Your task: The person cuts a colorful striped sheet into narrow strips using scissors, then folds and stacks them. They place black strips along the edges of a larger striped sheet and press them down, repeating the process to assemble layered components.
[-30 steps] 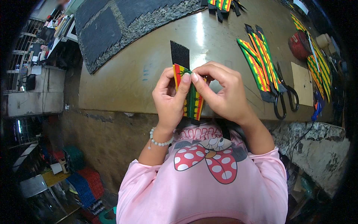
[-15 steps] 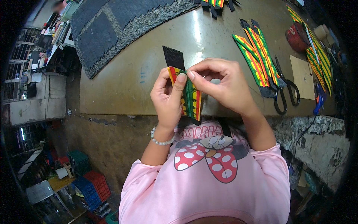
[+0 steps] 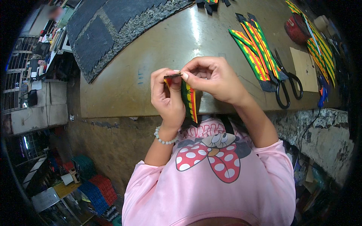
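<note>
Both hands hold one striped strap (image 3: 189, 100) of red, yellow and green with a black end, in front of my chest at the table's near edge. My left hand (image 3: 167, 98) grips it from the left, thumb on the folded black tip. My right hand (image 3: 215, 77) pinches the same tip from the right. The strap's lower part hangs down between the hands. A bead bracelet (image 3: 163, 138) sits on my left wrist.
A brown worktable (image 3: 128, 83) carries several finished striped straps (image 3: 253, 49), black scissors (image 3: 286, 81), a cardboard piece (image 3: 304, 68), a red round tin (image 3: 296, 28) and more straps (image 3: 320, 45) at the right. A dark rough mat (image 3: 102, 34) lies at the back left. Crates stand on the floor at the lower left.
The strap's black end, which stood up above my hands, is now folded down and pinched flat between both thumbs. The hands stay close together in front of my chest.
</note>
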